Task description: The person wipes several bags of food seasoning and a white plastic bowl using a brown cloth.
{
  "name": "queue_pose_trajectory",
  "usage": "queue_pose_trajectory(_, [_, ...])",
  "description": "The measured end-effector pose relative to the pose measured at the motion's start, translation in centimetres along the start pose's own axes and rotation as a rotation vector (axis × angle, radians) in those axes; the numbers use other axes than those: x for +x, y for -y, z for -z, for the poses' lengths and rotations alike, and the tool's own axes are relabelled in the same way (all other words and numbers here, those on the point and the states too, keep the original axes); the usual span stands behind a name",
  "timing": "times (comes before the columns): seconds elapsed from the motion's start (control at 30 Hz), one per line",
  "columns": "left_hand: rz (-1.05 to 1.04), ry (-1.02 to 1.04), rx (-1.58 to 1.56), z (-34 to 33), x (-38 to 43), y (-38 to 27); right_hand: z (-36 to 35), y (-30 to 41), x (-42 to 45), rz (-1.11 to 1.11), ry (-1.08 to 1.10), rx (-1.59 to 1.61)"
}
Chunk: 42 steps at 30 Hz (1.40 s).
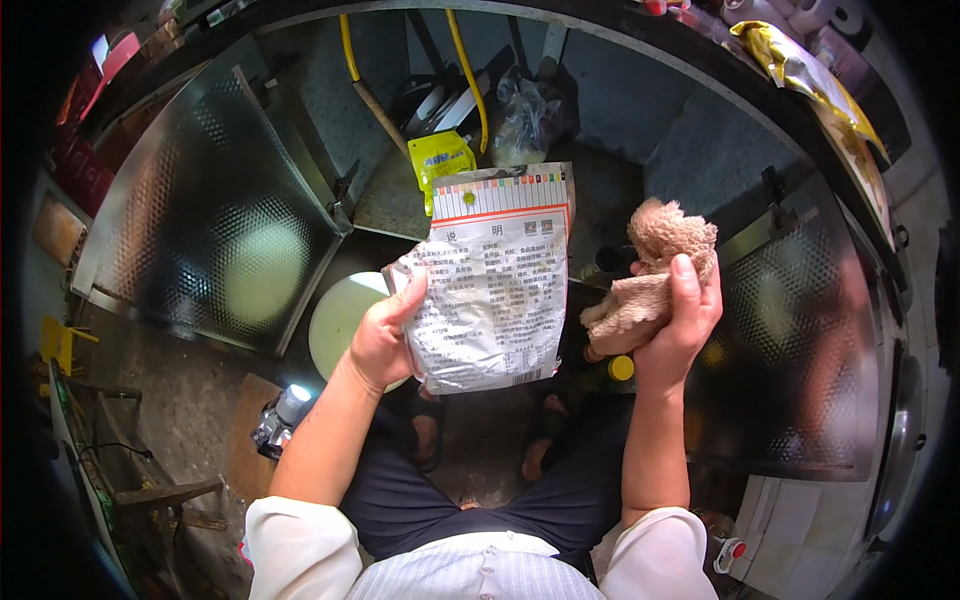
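My left hand (390,330) grips the left edge of a white printed foil pouch (491,292), held up in front of me with its text side towards the camera. A bunched brown cloth (637,304) is in my right hand (682,322), to the right of the pouch, with the thumb pressed on it. Behind the pouch's top edge a yellow-green packet (442,161) lies in the open cabinet (615,165). A pale round lid or basin (345,322) sits low behind my left hand, partly hidden by it.
Textured metal cabinet doors stand open at left (217,225) and right (787,337). Inside are a yellow hose (466,67) and a clear plastic bag (521,120). A lit lamp (289,405) stands by my left forearm. A yellow foil bag (810,75) lies on the counter above.
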<state>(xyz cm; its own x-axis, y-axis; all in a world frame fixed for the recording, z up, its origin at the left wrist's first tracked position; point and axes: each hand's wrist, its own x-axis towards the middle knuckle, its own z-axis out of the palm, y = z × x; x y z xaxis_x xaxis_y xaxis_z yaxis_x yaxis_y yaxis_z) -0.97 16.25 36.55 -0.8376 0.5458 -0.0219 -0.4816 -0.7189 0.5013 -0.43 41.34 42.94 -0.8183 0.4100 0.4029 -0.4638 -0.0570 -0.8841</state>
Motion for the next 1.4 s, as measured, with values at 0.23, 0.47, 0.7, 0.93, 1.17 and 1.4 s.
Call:
queue_pose_trajectory(0.23, [0.009,0.034,0.062,0.2,0.8,0.8,-4.3,-5.1,-2.3,0.352,0.564,-0.451])
queue_pose_trajectory(0.47, [-0.077,-0.018,-0.101,1.6,-0.1,-0.8,-2.1,-5.5,-3.0,0.424,0.743,-0.501])
queue_pose_trajectory(0.7, [-0.279,-0.029,-0.163,1.9,0.1,-3.4,0.7,-6.7,-1.5,0.094,0.309,-0.387])
queue_pose_trajectory(0.93, [-0.358,-0.075,-0.248,2.5,1.2,-3.9,-2.1,-5.7,-3.7,0.528,0.343,-0.547])
queue_pose_trajectory(1.17, [-0.303,0.019,-0.371,2.0,1.4,-4.2,-2.5,-6.1,-4.8,-0.296,0.229,0.045])
queue_pose_trajectory(1.4, [-0.313,-0.129,-0.327,2.8,1.8,-4.2,-2.5,-5.6,-4.6,-0.633,0.443,0.453])
